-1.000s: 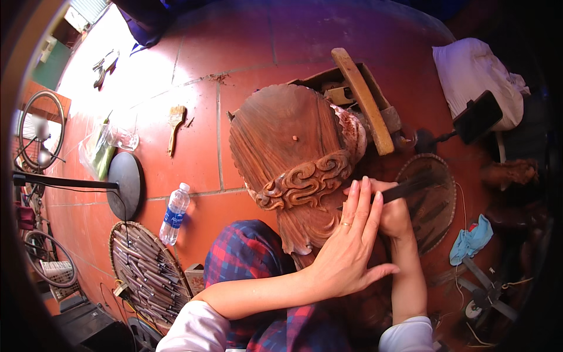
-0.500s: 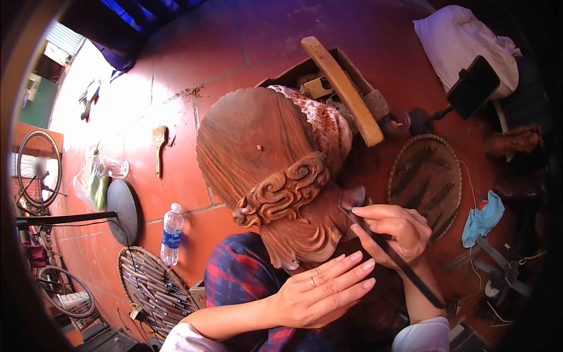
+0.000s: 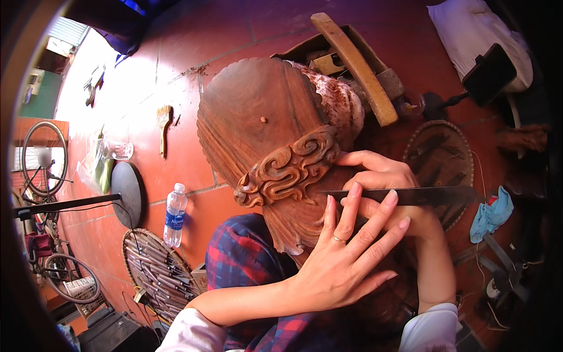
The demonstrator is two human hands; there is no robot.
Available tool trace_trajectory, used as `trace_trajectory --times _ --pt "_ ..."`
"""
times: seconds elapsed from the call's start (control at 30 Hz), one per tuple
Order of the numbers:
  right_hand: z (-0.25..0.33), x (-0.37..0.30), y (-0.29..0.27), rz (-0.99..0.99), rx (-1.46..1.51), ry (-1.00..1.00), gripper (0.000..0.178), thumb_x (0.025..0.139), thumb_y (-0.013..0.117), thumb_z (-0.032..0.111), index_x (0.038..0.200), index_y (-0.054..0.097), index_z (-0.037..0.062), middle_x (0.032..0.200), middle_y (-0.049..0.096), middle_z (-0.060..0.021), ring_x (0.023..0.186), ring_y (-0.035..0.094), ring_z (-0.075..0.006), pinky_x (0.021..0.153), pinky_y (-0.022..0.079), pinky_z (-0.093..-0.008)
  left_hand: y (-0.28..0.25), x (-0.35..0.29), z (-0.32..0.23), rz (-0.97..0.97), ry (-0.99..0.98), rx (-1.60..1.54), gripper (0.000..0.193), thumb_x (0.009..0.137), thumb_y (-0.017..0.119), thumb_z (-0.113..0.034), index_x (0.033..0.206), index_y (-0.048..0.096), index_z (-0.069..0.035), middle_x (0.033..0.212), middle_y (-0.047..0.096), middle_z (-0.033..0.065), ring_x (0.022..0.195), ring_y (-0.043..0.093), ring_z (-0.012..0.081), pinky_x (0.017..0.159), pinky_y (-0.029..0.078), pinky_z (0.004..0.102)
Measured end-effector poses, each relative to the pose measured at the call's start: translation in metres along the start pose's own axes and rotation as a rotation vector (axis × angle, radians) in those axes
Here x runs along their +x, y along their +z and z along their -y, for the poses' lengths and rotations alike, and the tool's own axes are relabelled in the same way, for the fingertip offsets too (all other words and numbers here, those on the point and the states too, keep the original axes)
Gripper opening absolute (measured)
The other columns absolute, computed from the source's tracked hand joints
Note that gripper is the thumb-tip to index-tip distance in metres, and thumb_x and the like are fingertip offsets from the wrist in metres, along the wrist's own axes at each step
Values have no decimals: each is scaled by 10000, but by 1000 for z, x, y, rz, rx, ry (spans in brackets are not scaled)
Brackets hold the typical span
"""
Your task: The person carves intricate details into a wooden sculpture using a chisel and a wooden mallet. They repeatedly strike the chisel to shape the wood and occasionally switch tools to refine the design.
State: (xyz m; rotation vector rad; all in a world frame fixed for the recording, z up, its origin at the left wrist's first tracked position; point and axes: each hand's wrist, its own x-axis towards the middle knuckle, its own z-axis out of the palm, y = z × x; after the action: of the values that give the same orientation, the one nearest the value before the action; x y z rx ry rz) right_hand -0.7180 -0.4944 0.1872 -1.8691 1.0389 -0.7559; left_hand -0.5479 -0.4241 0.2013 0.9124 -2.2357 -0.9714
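Observation:
A carved brown wooden piece with a scalloped rim, a band of raised scrolls and a small peg-like nub lies before me and over my checked lap. My right hand is closed around a long, flat, dark strip-like tool. The tool lies nearly level, its narrow tip against or just above the smooth wood below the scrolls; exact contact cannot be made out. My left hand, fingers spread, crosses in front, with fingertips over the strip and seemingly touching it. The two hands hide part of the wood.
Beyond the carving sit a box and a wooden bar. Leftward are a brush, a water bottle, a round stand base and a basket of tools. A round woven tray and blue cloth lie right.
The strip tool has swung from a steep slant to nearly level. My right hand has moved up against the carving, and my left hand has shifted right and up with its fingers spreading.

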Motion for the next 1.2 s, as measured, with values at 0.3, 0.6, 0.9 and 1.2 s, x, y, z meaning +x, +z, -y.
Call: trace_trajectory --times 0.3,0.6,0.9,1.2 --pt "-8 13 2 -70 124 -11 158 784 692 92 861 618 -25 869 651 -121 746 649 -235 662 513 -324 -4 22 8 -96 -47 -129 889 800 763 -315 1475 291 20 1529 80 366 1426 41 536 1142 148 560" --pt "-3 14 -7 -15 56 -21 143 794 649 52 904 657 -39 926 681 -152 821 685 -269 709 527 -340 -1 24 9 -118 -68 -136 1017 790 758 -370 1496 164 57 1515 14 396 1423 40 540 1155 143 536" --pt "-7 11 -9 12 22 -12 143 825 616 49 932 628 -44 889 666 -153 778 667 -290 676 513 -342 0 27 19 -140 -46 -77 1121 757 773 -392 1476 86 124 1524 32 377 1434 67 506 1177 127 487" --pt "-13 10 -3 -48 59 -3 184 856 632 87 958 662 -62 903 689 -141 826 680 -217 709 544 -309 -4 30 13 -131 -39 -131 1110 771 754 -424 1471 95 130 1502 37 412 1429 59 522 1171 122 505"
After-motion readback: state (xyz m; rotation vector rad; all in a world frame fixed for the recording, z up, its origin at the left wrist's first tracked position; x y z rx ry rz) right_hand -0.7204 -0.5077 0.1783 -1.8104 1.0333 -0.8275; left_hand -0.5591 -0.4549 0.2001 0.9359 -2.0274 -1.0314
